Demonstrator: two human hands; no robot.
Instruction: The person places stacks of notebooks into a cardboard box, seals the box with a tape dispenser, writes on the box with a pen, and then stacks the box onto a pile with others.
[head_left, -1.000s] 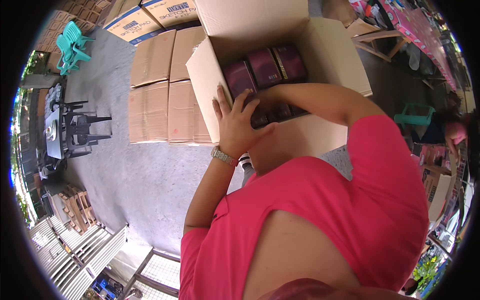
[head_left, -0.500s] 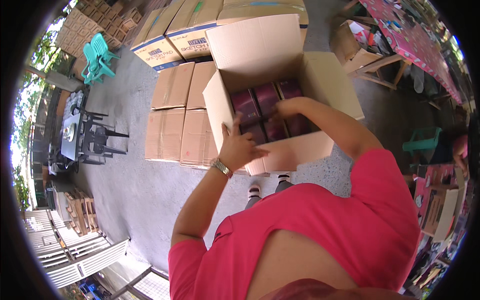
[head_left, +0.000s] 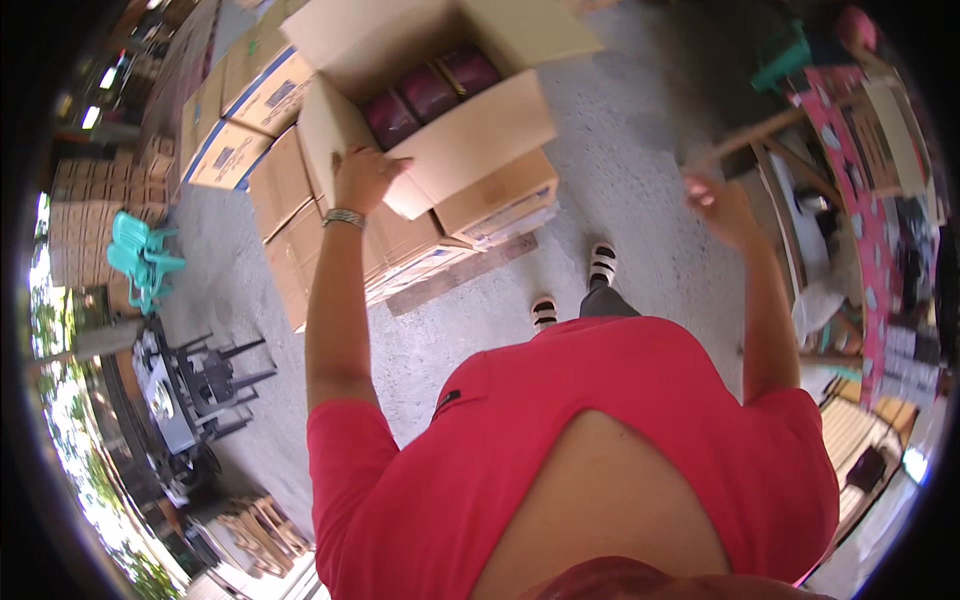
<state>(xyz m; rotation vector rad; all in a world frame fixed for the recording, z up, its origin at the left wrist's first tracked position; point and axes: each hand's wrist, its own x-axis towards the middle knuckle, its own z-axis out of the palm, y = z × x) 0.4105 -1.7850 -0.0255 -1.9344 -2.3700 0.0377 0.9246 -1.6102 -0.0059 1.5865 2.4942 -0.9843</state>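
Note:
An open cardboard box [head_left: 470, 145] with its flaps spread stands ahead, left of centre. Inside it several shiny maroon packs [head_left: 430, 92] sit side by side in a row. At the box's near left corner, my left hand [head_left: 368, 180] has its fingers over the cardboard edge, with the thumb stretched out to the right. My right hand [head_left: 722, 208] is away from the box, out to the right near a wooden-legged table. Its fingers look bent but are smeared by motion, and I see no object in them.
Closed brown cartons [head_left: 400, 235] are under and beside the open box, on a wooden pallet [head_left: 460, 275]. Larger blue-edged cartons [head_left: 235, 150] stand farther left. A pink-covered table [head_left: 850, 220] is at right. Green plastic chairs [head_left: 145, 255] and a dark table with chairs [head_left: 175, 400] are at left.
My right hand has left the maroon packs inside the box and swung out to the right. My left hand stays at the box's edge. The view has turned to the right.

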